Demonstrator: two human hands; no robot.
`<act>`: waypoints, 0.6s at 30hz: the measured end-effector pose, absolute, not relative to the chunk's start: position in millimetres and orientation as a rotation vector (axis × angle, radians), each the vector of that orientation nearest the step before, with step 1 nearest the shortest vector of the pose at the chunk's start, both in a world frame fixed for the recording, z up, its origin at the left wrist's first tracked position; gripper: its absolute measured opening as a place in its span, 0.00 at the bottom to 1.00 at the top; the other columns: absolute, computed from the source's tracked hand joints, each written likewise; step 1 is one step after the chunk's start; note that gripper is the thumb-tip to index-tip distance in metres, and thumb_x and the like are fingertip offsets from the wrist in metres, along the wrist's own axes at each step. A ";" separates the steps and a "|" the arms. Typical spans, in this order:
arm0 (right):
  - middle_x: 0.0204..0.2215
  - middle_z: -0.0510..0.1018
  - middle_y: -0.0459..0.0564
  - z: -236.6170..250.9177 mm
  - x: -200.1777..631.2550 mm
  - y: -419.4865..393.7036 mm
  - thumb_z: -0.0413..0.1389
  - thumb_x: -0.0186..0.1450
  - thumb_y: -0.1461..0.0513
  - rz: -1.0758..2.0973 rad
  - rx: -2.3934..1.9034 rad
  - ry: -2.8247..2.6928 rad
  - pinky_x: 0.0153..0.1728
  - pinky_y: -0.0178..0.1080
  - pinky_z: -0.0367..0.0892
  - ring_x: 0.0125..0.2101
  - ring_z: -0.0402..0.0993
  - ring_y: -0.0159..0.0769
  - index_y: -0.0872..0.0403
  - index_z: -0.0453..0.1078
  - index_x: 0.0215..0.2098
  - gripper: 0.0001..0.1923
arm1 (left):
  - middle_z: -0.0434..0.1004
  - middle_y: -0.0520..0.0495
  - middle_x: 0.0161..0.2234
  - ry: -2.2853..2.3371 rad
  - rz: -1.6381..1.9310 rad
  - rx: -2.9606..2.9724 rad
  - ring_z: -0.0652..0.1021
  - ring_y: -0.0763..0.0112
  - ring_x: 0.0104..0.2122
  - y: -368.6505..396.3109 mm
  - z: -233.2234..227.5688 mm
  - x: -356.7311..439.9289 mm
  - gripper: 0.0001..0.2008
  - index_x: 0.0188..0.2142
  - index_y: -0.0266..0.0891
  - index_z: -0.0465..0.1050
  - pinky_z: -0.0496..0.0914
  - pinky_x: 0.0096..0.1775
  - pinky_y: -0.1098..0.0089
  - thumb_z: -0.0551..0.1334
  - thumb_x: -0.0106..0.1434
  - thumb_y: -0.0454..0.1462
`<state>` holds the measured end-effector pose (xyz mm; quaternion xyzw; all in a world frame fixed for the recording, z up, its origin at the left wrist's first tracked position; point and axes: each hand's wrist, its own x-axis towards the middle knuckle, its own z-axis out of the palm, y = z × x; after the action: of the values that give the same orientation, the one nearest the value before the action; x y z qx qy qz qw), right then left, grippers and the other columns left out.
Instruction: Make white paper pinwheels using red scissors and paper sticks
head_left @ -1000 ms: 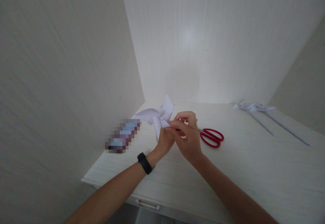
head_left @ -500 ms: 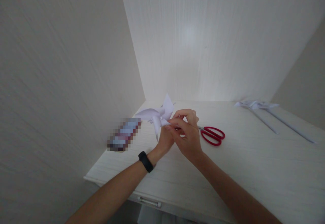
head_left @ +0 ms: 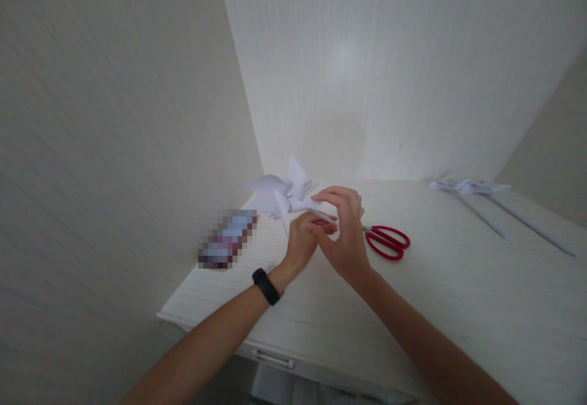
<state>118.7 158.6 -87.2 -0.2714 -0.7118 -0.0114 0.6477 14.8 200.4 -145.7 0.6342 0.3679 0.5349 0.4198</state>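
above the tabletop [head_left: 458,295], both hands grip a white paper pinwheel [head_left: 280,194]: the left hand [head_left: 300,243] from below, the right hand [head_left: 345,234] pinching its stick. red scissors [head_left: 387,243] lie just right; two more pinwheels [head_left: 468,188] lie far right.

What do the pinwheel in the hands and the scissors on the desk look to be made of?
Pinwheel: thin white matte paper, judging by its creased, curled vanes. Scissors: glossy red handle loops, probably plastic; the blades are hidden behind the right hand, so their material cannot be told.
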 end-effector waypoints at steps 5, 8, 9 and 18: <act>0.47 0.73 0.53 -100.7 131.1 180.0 0.46 0.69 0.61 -0.001 -0.847 -1.627 0.49 0.47 0.56 0.49 0.67 0.43 0.51 0.63 0.48 0.11 | 0.81 0.46 0.33 0.919 1.721 1.375 0.79 0.66 0.32 196.9 -134.6 19.6 0.07 0.31 0.36 0.78 0.74 0.39 0.65 0.69 0.53 0.38; 0.45 0.76 0.54 -113.6 134.0 191.9 0.43 0.68 0.66 0.015 -1.080 -1.733 0.50 0.47 0.53 0.47 0.69 0.41 0.55 0.63 0.50 0.14 | 0.81 0.47 0.31 0.869 1.808 1.296 0.80 0.68 0.31 199.3 -131.8 19.9 0.08 0.31 0.37 0.79 0.75 0.38 0.67 0.71 0.51 0.38; 0.45 0.77 0.55 -117.0 134.1 194.3 0.44 0.67 0.68 -0.012 -1.153 -1.795 0.49 0.47 0.52 0.47 0.70 0.42 0.56 0.63 0.51 0.15 | 0.82 0.47 0.31 0.862 1.827 1.288 0.80 0.69 0.31 199.9 -131.3 19.4 0.08 0.31 0.37 0.80 0.75 0.38 0.67 0.71 0.51 0.38; 0.37 0.78 0.54 -116.0 140.8 195.8 0.45 0.71 0.66 -0.339 -1.502 -2.178 0.35 0.39 0.57 0.38 0.73 0.41 0.55 0.70 0.42 0.12 | 0.81 0.44 0.37 0.899 1.741 1.519 0.79 0.65 0.38 203.8 -137.7 15.6 0.09 0.35 0.37 0.78 0.73 0.44 0.63 0.68 0.55 0.39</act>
<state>140.8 195.8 -116.0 -0.5474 -0.7937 -0.1237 0.2349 15.6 203.8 -137.7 0.5794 0.3430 0.6640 0.3251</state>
